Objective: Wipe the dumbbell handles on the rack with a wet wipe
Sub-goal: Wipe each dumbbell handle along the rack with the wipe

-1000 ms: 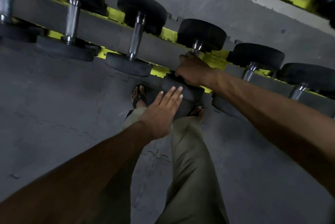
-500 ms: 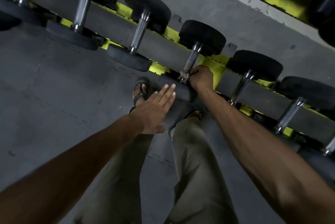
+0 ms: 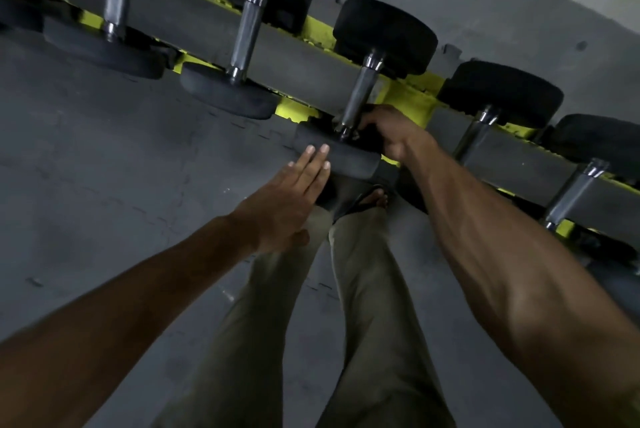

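Observation:
Several black-headed dumbbells with chrome handles lie across a grey and yellow rack (image 3: 194,22). My right hand (image 3: 391,133) is curled at the lower end of the middle dumbbell's handle (image 3: 358,98), just above its near head (image 3: 349,157). The fingers are closed on a small dark wad that looks like the wipe and is mostly hidden. My left hand (image 3: 287,199) is flat with its fingers straight, and the fingertips rest on the edge of that near head.
Neighbouring handles sit to the left (image 3: 246,36) and right (image 3: 474,137) of the one I touch. My legs and a sandalled foot (image 3: 367,201) stand right under the rack's front rail. Grey matted floor (image 3: 104,168) spreads to the left.
My right hand slid from the upper part of the handle down to its lower end. My left hand stayed at the near head. The view moved closer to the rack.

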